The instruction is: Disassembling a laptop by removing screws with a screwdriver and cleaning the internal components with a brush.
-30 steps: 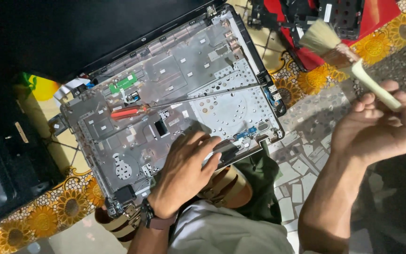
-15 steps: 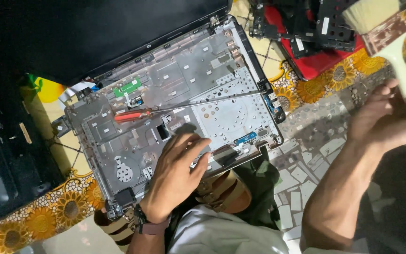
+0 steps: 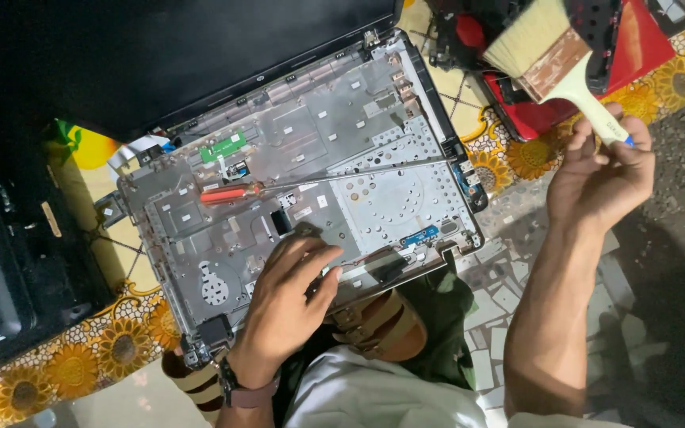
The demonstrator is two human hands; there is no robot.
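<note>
1. The left hand is pressing flat, fingers spread, on the near edge of an opened laptop base, a bare grey metal frame lying on a sunflower-patterned cloth; it is steadying the frame, which seems wise.
2. The right hand is pinching the pale handle of a wide paintbrush, bristles lifted up and well apart from the frame, over a red and black object.
3. A red-handled screwdriver is lying across the frame; brushing would likely go better around it, lightly.

Bright centre, dark corners, perhaps underexposed.
</note>
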